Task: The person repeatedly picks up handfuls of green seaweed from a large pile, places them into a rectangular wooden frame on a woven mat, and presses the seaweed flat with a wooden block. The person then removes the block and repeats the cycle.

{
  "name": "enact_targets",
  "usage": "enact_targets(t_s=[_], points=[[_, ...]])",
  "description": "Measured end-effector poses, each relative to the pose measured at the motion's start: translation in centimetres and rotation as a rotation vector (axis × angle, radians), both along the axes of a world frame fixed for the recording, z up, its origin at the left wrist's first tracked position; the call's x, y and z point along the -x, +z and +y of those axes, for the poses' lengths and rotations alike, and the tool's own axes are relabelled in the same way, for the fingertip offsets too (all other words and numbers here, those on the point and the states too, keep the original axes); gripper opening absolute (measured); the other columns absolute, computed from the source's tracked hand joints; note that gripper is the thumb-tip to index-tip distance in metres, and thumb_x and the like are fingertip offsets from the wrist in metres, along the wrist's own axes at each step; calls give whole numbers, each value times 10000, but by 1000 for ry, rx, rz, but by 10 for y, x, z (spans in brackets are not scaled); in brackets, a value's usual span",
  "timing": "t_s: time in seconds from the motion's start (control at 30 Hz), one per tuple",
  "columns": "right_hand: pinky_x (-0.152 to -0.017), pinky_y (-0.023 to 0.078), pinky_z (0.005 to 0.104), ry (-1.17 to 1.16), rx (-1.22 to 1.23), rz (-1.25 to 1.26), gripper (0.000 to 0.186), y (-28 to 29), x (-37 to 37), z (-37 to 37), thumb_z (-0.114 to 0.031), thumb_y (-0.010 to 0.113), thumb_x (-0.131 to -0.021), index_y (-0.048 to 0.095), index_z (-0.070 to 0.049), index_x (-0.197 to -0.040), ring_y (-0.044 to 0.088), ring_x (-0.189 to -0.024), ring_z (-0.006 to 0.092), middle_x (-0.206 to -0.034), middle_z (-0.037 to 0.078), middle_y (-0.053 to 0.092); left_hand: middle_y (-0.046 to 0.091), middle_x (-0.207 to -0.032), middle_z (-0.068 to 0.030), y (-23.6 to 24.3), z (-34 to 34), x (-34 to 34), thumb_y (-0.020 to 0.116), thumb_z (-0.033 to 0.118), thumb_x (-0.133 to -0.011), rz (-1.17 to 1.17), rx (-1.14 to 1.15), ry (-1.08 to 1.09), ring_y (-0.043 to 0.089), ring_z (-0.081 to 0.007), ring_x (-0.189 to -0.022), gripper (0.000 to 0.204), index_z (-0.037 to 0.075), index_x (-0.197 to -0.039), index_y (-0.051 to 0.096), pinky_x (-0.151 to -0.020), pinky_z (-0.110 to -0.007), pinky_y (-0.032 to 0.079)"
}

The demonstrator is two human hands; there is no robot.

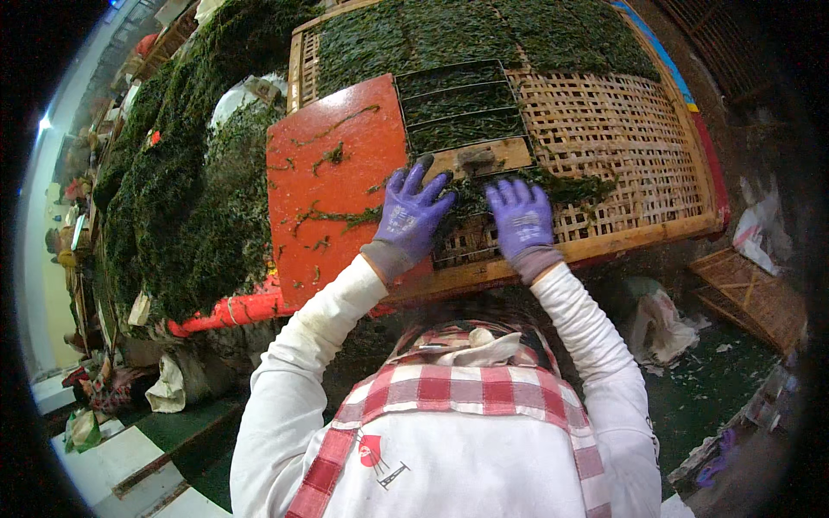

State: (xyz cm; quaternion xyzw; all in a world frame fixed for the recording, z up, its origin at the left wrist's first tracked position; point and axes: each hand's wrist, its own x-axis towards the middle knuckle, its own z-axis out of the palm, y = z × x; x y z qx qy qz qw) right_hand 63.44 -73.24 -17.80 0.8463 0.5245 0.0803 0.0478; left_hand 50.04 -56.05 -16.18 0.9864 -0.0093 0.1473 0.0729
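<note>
Both my hands wear purple gloves. My left hand (pixel 412 211) has its fingers spread over the near left part of a thin metal frame with dividers (pixel 458 117), beside the red board. My right hand (pixel 523 217) lies at the frame's near right side, fingers apart and stretched forward. Between them is a dark green clump of seaweed (pixel 469 200), which both sets of fingertips touch or nearly touch. Just beyond it, a wooden block with a grip (pixel 476 159) rests across the frame. Beneath the frame is a woven bamboo tray (pixel 622 129) with a wooden rim.
A red board (pixel 332 164) with seaweed scraps overlaps the tray's left side. Farther left rises a large seaweed heap (pixel 186 190). Flat seaweed sheets (pixel 553 36) cover the tray's far part. Loose strands (pixel 583 187) trail right of my right hand. A plastic bag (pixel 665 324) lies lower right.
</note>
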Motion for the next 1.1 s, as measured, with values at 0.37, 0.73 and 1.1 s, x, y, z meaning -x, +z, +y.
enact_targets(t_s=[0.37, 0.73, 1.1], points=[[-1031, 283, 478, 86, 44, 133, 466, 9, 9, -20, -134, 544, -789, 518, -143, -1254, 451, -1200, 259, -1286, 85, 518, 477, -1339, -141, -8, 2, 4, 667, 207, -697, 58, 92, 301, 287, -425, -1318, 279, 223, -974, 684, -1050, -554, 209], [-1106, 147, 528, -128, 274, 74, 396, 16, -31, -28, -215, 437, -913, 471, -151, -1303, 333, -1336, 266, -1431, 37, 395, 464, -1348, -158, -3, -5, -25, 679, 170, -697, -5, -21, 157, 285, -432, -1317, 292, 247, -979, 681, -1050, -562, 193], [-1057, 272, 445, -117, 260, 149, 483, 26, -10, -19, -120, 518, -808, 487, -122, -1289, 415, -1256, 247, -1344, 87, 476, 474, -1341, -147, -12, 10, -10, 690, 291, -734, 83, 70, 383, 259, -444, -1324, 230, 242, -958, 683, -1044, -547, 210]])
